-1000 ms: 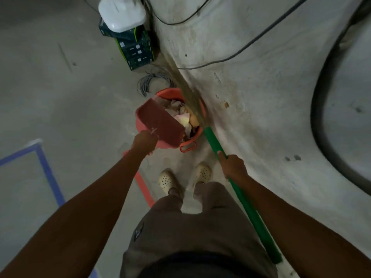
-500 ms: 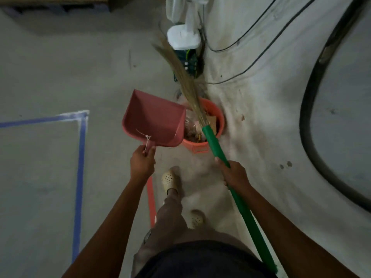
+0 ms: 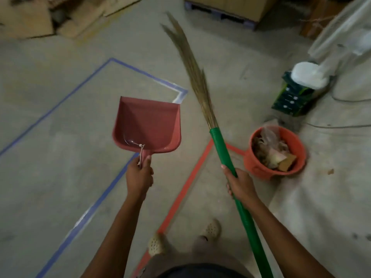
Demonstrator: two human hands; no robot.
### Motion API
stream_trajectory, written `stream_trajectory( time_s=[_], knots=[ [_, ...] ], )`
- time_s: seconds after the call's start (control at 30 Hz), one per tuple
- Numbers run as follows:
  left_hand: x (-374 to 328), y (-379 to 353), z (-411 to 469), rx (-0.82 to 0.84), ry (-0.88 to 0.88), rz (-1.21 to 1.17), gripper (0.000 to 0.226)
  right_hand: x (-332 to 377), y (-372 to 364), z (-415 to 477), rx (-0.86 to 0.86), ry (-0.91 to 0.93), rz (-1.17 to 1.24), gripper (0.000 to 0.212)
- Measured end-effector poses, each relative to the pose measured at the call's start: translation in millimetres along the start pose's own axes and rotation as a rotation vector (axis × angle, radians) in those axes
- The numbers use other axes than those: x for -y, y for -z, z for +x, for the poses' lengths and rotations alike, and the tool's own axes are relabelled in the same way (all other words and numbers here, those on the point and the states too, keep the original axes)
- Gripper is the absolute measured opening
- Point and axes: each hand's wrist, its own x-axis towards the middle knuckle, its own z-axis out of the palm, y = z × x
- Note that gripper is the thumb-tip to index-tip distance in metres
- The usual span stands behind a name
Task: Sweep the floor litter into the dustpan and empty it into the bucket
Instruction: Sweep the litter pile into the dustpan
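My left hand [image 3: 139, 175] grips the handle of a red dustpan [image 3: 147, 125], held level above the floor with its pan showing nothing inside. My right hand [image 3: 240, 184] grips the green handle of a broom [image 3: 222, 151], whose straw bristles [image 3: 192, 73] point up and away, off the floor. An orange bucket [image 3: 259, 169] full of litter stands on the floor to the right of the broom, close to my right hand.
Blue tape [image 3: 60, 105] and red tape [image 3: 188, 181] mark lines on the concrete floor. Flattened cardboard [image 3: 30, 23] lies at the far left, a pallet [image 3: 224, 13] at the back. Green boxes [image 3: 295, 97] under a white object, plus cables, sit behind the bucket. My shoes [image 3: 156, 245] are below.
The dustpan has come away from the bucket and now is held level to the left. The view has swung left, so the bucket sits at the right. The broom is raised.
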Motion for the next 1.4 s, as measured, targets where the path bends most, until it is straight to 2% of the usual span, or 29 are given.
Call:
stream_trajectory(
  time_s=[0.3,0.67,1.1,1.4],
  knots=[
    [71.0,193.9,-61.4,-0.402,0.061,-0.125,0.022,64.4,-145.8,-79.0,0.358,0.227,-0.105,0.045],
    [197.8,417.6,-181.8,-0.777,0.221,-0.212,0.026,79.3,-330.6,-237.2,0.72,0.31,-0.303,0.042],
    [298.6,552.4,-266.7,-1.152,0.422,-0.271,0.031,110.0,-525.0,-345.7,1.033,0.457,-0.655,0.047],
    [337.0,644.3,-213.2,-1.289,0.559,-0.284,0.033,164.6,-694.4,-359.3,1.209,0.514,-0.778,0.047]
  ],
)
